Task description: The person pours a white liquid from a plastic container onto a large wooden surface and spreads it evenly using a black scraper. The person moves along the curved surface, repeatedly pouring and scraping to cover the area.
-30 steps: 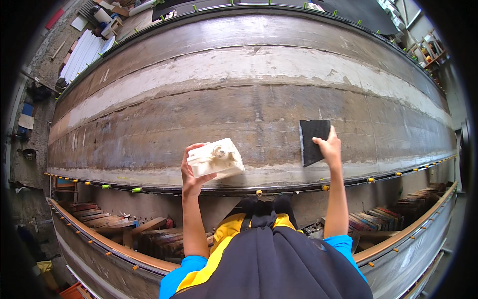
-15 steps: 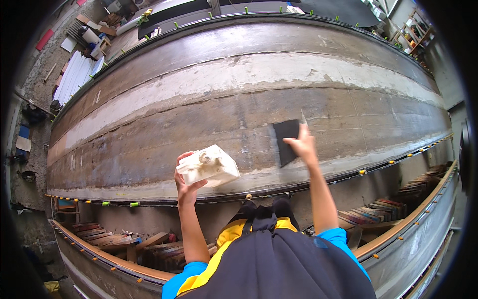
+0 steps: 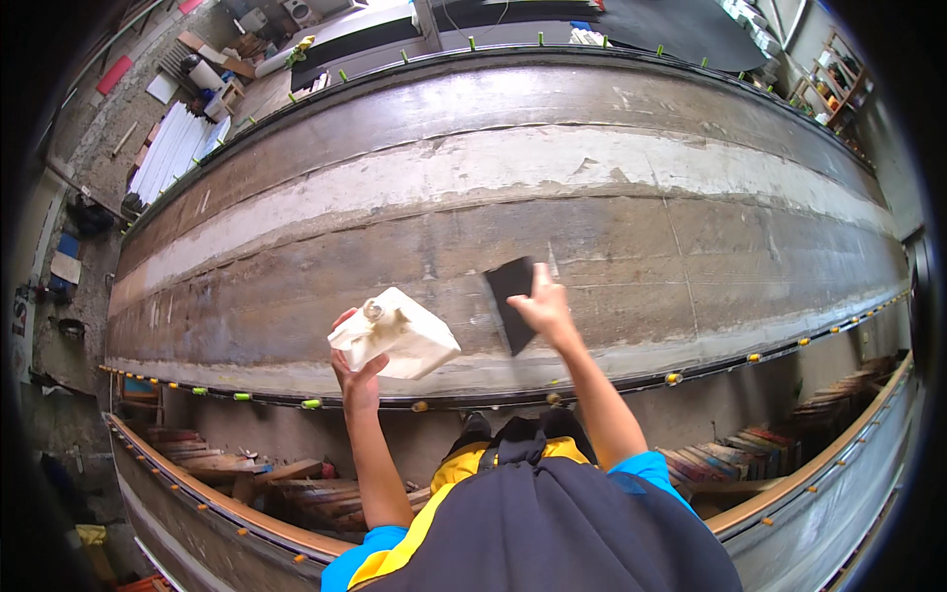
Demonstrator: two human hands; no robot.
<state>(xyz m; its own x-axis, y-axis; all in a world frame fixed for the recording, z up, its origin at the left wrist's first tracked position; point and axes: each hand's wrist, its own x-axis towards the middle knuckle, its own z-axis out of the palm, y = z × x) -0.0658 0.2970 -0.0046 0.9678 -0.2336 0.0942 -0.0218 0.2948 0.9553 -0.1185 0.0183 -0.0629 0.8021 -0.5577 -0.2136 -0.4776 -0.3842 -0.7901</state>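
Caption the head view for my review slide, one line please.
At a long, streaked work surface, the left hand holds a white container and the right hand a flat black sheet.

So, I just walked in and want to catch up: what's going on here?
A person stands at a long bench. Their left hand grips a white jug, tilted over the bench. Their right hand holds a black pad beside it, to the right; whether the pad touches the bench is hard to tell. Yellow and green clips line the bench's near edge.
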